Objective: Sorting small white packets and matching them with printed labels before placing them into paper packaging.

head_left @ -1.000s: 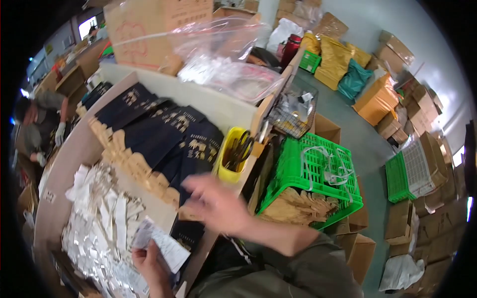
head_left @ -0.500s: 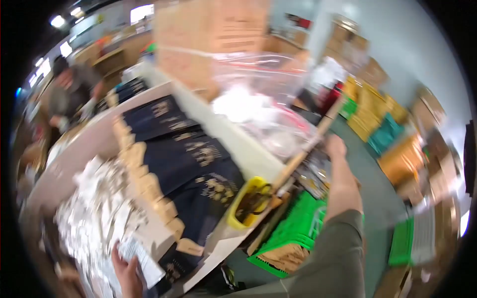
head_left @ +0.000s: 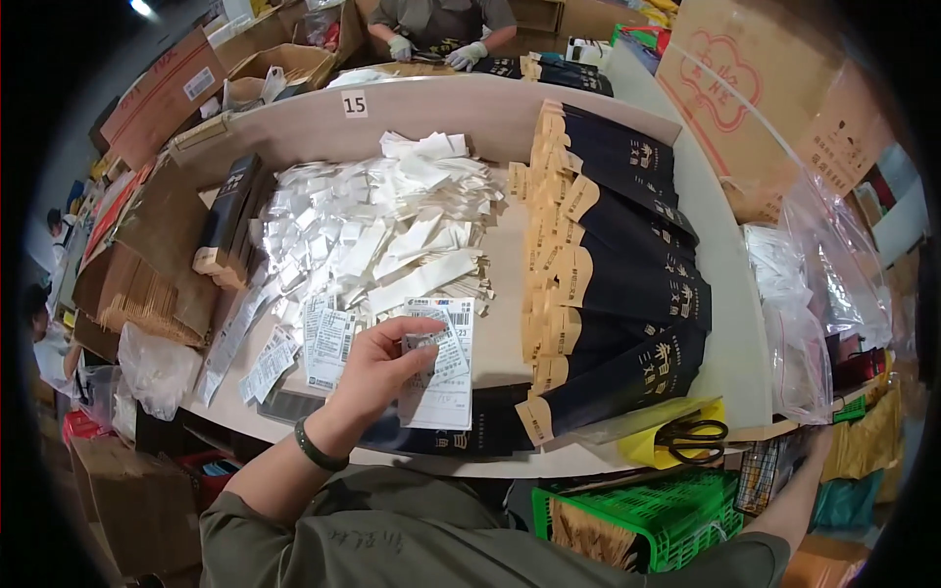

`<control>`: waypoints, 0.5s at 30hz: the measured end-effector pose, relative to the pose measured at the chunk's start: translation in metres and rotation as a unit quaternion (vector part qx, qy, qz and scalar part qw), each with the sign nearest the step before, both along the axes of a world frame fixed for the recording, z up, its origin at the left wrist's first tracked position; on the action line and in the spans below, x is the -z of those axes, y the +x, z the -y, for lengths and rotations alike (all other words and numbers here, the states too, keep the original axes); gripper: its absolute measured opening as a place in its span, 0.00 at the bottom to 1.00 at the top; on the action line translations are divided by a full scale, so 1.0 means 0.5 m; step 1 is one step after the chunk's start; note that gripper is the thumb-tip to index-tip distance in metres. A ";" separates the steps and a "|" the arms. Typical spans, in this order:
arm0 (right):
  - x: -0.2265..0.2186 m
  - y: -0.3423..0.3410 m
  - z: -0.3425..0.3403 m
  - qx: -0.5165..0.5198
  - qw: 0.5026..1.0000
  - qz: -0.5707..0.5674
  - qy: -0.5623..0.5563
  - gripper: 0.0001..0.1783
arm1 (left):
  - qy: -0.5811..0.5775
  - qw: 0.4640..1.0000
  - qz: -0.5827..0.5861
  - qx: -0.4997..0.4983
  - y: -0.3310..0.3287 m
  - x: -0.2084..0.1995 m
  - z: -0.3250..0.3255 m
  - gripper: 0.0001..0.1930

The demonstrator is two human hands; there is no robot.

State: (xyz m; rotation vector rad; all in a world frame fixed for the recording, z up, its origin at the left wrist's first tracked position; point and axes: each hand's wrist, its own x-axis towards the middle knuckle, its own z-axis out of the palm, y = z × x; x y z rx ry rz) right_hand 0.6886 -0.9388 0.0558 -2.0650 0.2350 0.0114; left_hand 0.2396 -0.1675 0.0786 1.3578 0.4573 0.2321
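Observation:
My left hand (head_left: 387, 365), a dark bracelet on its wrist, pinches a printed shipping label (head_left: 436, 397) between thumb and fingers. Beneath the label lies a navy pouch (head_left: 498, 416) along the table's near edge. Just past this hand is a heap of white strips and clear packets (head_left: 377, 230), with more printed labels (head_left: 328, 343) at its near side. My right hand (head_left: 816, 443) reaches beyond the table's right edge, close to a black wire basket (head_left: 763, 478) and a clear plastic bag (head_left: 789, 358); its fingers cannot be made out.
Overlapping navy pouches with tan ends (head_left: 637, 265) line the table's right side. Black scissors (head_left: 694, 438) rest in a yellow holder (head_left: 642, 439). A green crate (head_left: 686, 514) sits below. Cardboard boxes (head_left: 147, 265) stand left. Across the partition, a person wears white gloves (head_left: 466, 56).
My view has swung left, bringing the whole table into sight. My left hand now holds the label over the near edge. My right arm stays stretched out to the right, now lower in view.

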 end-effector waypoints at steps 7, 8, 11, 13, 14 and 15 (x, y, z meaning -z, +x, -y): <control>0.034 0.021 -0.021 -0.008 0.820 0.063 -0.568 0.15 | -0.187 0.976 0.082 -0.083 -0.004 -0.040 0.038 0.21; 0.019 0.005 0.095 0.013 0.805 0.083 -0.588 0.13 | -0.252 0.961 0.054 -0.098 0.012 -0.044 0.039 0.23; 0.065 0.029 0.057 0.000 0.823 0.099 -0.560 0.14 | -0.247 0.963 0.088 -0.067 -0.001 -0.042 0.040 0.33; 0.067 0.040 0.004 -0.001 0.842 0.074 -0.534 0.17 | -0.246 0.963 0.104 -0.047 -0.008 -0.052 0.041 0.39; 0.050 0.033 -0.005 0.002 0.843 0.072 -0.534 0.17 | -0.245 0.963 0.102 -0.043 -0.005 -0.054 0.040 0.39; 0.042 0.014 0.018 0.001 0.854 0.085 -0.514 0.17 | -0.248 0.964 0.089 -0.043 0.005 -0.053 0.042 0.39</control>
